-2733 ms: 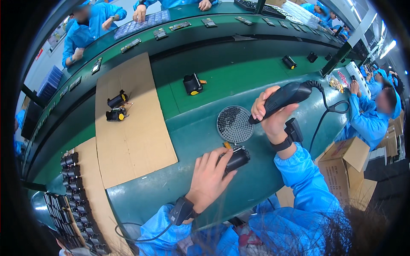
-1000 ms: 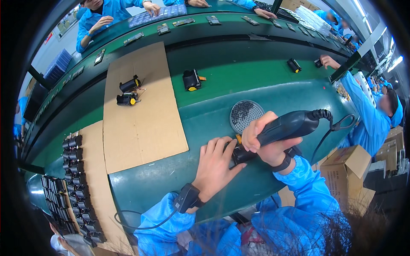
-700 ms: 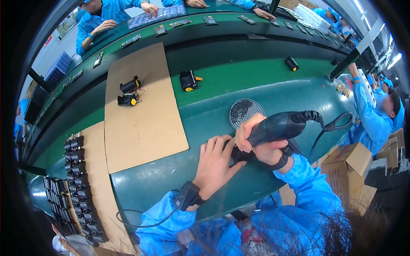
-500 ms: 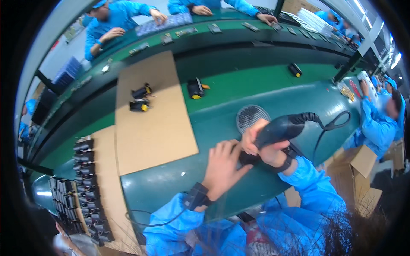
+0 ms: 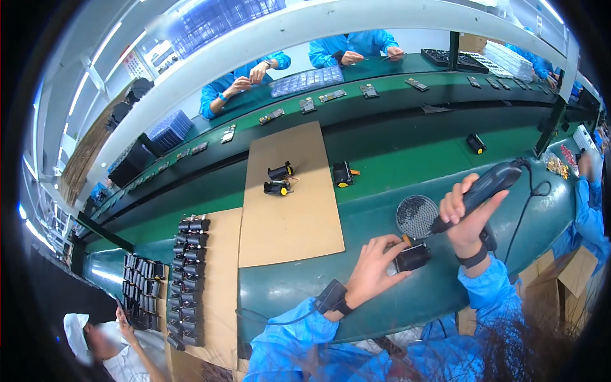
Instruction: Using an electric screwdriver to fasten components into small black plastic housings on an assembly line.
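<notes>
My right hand (image 5: 466,219) is wrapped round a black electric screwdriver (image 5: 491,184), its cord trailing from the upper end. The driver's tip slants down to the left, by the near right edge of a round dish (image 5: 417,215) with small metallic pieces in it. Whether the tip touches anything there is too small to tell. My left hand (image 5: 374,270) grips a small black casing (image 5: 414,256) on the green bench, thumb on the near side and fingers at the far side. An orange bit shows by the fingertips. Both wrists wear dark bands.
Tan cardboard (image 5: 289,229) lies left of my hands with two black casings (image 5: 278,187) on it. Another casing (image 5: 344,173) sits beside it. Rows of black units (image 5: 189,280) stand far left. Circuit boards (image 5: 308,104) line the belt beyond, where co-workers sit. A cardboard box (image 5: 560,280) is at right.
The view has tilted up and shifted left. My right hand has carried the screwdriver away from the casing, towards the dish. My left fingers have closed from spread to gripping the casing.
</notes>
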Action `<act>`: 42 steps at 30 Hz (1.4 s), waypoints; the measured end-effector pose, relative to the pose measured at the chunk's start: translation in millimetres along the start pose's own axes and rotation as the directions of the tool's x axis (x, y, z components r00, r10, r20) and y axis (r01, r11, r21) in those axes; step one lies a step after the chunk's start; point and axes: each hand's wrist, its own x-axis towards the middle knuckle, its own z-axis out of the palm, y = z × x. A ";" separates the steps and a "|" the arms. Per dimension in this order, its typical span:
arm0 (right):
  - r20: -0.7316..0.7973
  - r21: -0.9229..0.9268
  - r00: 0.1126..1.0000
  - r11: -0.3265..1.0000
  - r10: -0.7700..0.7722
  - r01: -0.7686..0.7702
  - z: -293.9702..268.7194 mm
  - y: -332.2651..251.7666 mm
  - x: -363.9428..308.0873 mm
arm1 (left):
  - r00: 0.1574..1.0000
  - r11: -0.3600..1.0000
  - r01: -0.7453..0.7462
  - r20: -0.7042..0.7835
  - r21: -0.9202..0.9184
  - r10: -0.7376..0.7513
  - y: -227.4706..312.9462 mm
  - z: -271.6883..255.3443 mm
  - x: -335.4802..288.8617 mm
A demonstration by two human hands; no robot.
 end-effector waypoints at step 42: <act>0.065 -0.199 0.987 0.971 0.149 -0.133 -124.6 7.9 -3.9 | -0.087 0.199 0.940 -0.757 -0.278 -0.648 48.3 -202.9 -447.4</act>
